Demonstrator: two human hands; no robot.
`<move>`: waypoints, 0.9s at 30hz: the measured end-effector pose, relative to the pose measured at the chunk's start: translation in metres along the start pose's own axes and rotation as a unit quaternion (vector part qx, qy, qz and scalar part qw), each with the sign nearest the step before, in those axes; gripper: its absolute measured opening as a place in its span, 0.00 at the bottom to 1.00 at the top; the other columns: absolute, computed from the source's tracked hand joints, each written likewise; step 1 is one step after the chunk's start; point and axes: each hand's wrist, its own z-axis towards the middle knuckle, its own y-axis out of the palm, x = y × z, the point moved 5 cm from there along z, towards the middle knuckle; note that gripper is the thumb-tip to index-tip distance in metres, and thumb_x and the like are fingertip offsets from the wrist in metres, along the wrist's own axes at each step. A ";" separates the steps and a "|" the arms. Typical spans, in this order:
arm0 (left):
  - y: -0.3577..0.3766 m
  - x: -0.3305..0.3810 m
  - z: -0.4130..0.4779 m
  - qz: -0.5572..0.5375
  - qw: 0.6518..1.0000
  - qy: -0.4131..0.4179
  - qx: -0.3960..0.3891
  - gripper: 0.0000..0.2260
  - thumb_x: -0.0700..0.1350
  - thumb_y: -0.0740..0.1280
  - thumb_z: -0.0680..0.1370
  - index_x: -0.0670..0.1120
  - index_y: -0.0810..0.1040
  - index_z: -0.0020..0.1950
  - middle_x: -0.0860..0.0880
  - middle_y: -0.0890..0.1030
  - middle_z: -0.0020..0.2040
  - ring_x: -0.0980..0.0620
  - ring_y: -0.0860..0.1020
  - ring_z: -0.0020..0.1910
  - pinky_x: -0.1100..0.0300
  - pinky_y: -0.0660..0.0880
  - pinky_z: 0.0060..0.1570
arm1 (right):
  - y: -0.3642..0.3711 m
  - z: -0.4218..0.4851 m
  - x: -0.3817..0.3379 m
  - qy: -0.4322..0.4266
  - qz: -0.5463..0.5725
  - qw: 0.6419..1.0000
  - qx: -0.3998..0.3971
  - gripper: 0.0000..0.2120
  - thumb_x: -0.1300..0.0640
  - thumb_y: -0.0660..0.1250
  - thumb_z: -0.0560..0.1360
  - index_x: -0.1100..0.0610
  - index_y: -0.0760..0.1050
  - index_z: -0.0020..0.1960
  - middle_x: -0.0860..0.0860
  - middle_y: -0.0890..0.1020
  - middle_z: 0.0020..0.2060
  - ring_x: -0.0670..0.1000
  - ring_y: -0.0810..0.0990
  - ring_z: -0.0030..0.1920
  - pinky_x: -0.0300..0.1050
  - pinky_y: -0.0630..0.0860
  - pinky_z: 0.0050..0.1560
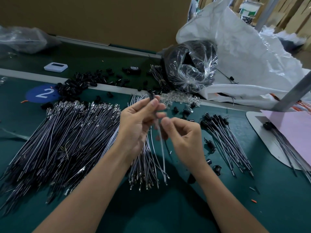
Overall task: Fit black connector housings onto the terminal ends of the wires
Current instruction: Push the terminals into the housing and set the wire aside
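My left hand [137,121] pinches a black connector housing [152,96] between thumb and fingertips, raised above the green table. A thin grey wire [161,148] hangs down from the housing. My right hand [183,137] pinches that wire just below the housing, its fingers curled. A big fan of bare wires [64,140] lies at the left, and a smaller bundle [144,165] lies under my hands. Loose black housings [79,83] are heaped at the back left. Wires with housings fitted [225,137] lie at the right.
A plastic-wrapped black coil [190,64] and a large white bag [244,52] fill the back right. Clear small parts [181,98] lie in front of the coil. A white device [55,66] sits at the back left, and a pink sheet [292,132] lies at the right edge.
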 end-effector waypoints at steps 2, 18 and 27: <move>-0.010 0.002 0.006 -0.052 0.998 -0.020 0.019 0.08 0.40 0.70 0.69 0.40 0.82 0.46 0.46 0.84 0.37 0.59 0.78 0.26 0.69 0.72 0.26 | -0.013 0.004 0.002 0.019 0.017 0.999 0.045 0.17 0.49 0.61 0.79 0.57 0.82 0.40 0.49 0.83 0.29 0.47 0.80 0.29 0.36 0.74 0.32; -0.024 -0.024 0.014 0.340 0.940 -0.026 0.013 0.06 0.35 0.73 0.74 0.46 0.82 0.45 0.48 0.85 0.35 0.50 0.77 0.19 0.59 0.76 0.25 | -0.013 0.090 0.066 0.124 -0.507 0.850 -0.072 0.15 0.61 0.62 0.78 0.52 0.80 0.62 0.54 0.84 0.55 0.58 0.77 0.61 0.52 0.73 0.63; -0.020 -0.024 0.013 0.265 0.963 -0.038 -0.021 0.09 0.39 0.73 0.74 0.45 0.82 0.53 0.47 0.86 0.41 0.52 0.81 0.27 0.63 0.77 0.28 | -0.012 0.094 0.067 0.078 -0.482 0.872 -0.035 0.07 0.60 0.63 0.79 0.56 0.79 0.53 0.55 0.83 0.48 0.58 0.80 0.50 0.53 0.76 0.53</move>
